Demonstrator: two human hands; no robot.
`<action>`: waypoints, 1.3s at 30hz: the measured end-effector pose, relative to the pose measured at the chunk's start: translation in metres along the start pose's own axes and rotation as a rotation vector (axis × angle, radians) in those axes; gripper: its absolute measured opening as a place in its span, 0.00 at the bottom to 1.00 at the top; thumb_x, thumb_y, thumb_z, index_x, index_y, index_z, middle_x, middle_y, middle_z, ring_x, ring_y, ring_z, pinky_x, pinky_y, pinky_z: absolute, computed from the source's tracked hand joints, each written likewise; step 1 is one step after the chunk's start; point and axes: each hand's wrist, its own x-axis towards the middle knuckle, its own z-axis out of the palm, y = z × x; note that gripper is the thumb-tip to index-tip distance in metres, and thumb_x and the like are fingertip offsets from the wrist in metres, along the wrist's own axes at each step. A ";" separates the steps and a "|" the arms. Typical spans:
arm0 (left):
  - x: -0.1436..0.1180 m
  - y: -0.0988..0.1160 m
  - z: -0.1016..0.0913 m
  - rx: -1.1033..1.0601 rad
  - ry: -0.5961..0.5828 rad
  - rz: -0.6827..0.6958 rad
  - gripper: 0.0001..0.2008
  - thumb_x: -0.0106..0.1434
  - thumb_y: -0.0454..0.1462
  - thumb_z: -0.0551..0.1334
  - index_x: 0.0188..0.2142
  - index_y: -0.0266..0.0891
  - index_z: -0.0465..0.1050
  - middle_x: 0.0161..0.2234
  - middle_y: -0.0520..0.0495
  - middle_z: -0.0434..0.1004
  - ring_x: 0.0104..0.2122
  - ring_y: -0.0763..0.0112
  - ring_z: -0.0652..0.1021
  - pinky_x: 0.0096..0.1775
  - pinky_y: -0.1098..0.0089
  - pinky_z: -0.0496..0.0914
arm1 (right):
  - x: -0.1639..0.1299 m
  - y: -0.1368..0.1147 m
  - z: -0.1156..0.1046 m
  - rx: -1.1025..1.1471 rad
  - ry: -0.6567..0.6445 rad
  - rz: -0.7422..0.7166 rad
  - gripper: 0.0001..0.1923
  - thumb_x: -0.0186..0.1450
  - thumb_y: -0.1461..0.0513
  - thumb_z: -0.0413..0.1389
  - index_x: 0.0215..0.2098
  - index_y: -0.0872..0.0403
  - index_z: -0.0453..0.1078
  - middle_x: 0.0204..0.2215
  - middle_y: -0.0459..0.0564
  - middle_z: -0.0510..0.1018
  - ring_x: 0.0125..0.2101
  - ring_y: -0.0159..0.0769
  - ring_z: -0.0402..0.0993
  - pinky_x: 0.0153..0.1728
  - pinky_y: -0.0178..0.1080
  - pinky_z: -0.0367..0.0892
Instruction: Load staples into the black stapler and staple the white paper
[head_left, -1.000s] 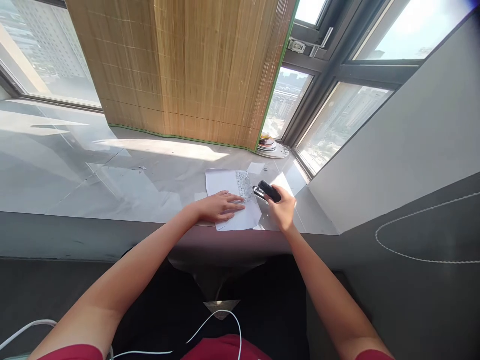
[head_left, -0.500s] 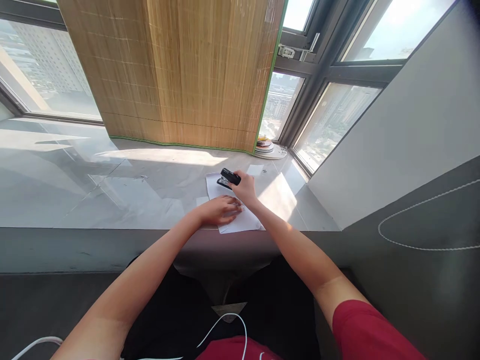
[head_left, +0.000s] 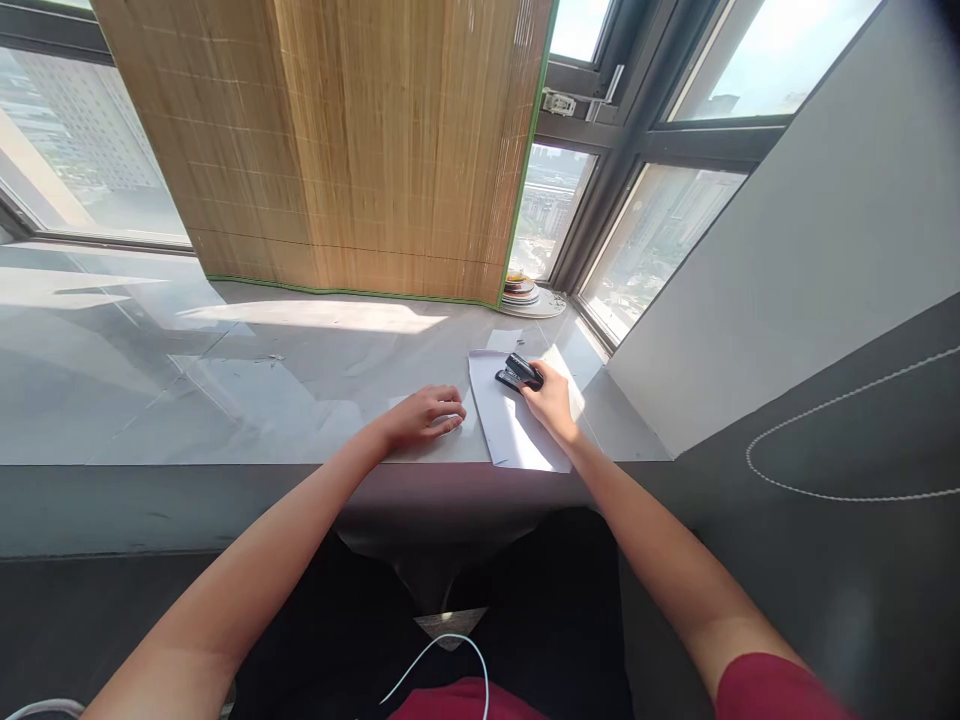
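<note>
My right hand (head_left: 549,398) is closed around the rear of a small black stapler (head_left: 517,373), whose front points left and whose jaws look apart. The stapler is over the upper part of a white sheet of paper (head_left: 504,425) at the sill's front edge; I cannot make out whether the two touch. To the left of the sheet, my left hand (head_left: 426,415) is low over the sill, its fingers loosely bent and apart, with nothing visible in them.
A pale tiled window sill (head_left: 247,390) runs across the view. Stacked plates or discs (head_left: 529,297) stand in its far right corner. A bamboo blind (head_left: 337,150) hangs behind. On the right, a white wall (head_left: 765,250) bounds the sill, and a bead chain (head_left: 787,485) hangs there.
The paper has shifted right, and my right hand has moved right with the stapler. My left hand has come off the paper and is now apart from it on the left.
</note>
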 end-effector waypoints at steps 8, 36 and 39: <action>0.000 0.002 -0.001 -0.046 0.018 -0.054 0.17 0.76 0.43 0.53 0.44 0.40 0.79 0.45 0.41 0.75 0.42 0.64 0.78 0.48 0.64 0.70 | 0.045 0.037 -0.033 0.022 0.112 0.037 0.25 0.71 0.44 0.47 0.40 0.53 0.76 0.37 0.54 0.83 0.38 0.42 0.78 0.44 0.44 0.72; -0.109 -0.049 -0.086 0.605 0.641 -1.068 0.17 0.72 0.39 0.49 0.32 0.40 0.73 0.36 0.38 0.73 0.44 0.53 0.73 0.50 0.56 0.67 | 0.089 -0.153 0.243 -0.276 -0.753 -0.355 0.22 0.80 0.57 0.41 0.65 0.58 0.63 0.75 0.62 0.52 0.75 0.47 0.45 0.72 0.55 0.44; -0.152 -0.078 -0.107 0.652 0.498 -1.355 0.15 0.68 0.41 0.53 0.34 0.36 0.76 0.42 0.31 0.74 0.48 0.44 0.72 0.49 0.52 0.67 | 0.080 -0.173 0.258 -0.235 -0.710 -0.417 0.22 0.79 0.58 0.43 0.66 0.59 0.61 0.75 0.62 0.54 0.75 0.48 0.47 0.71 0.54 0.47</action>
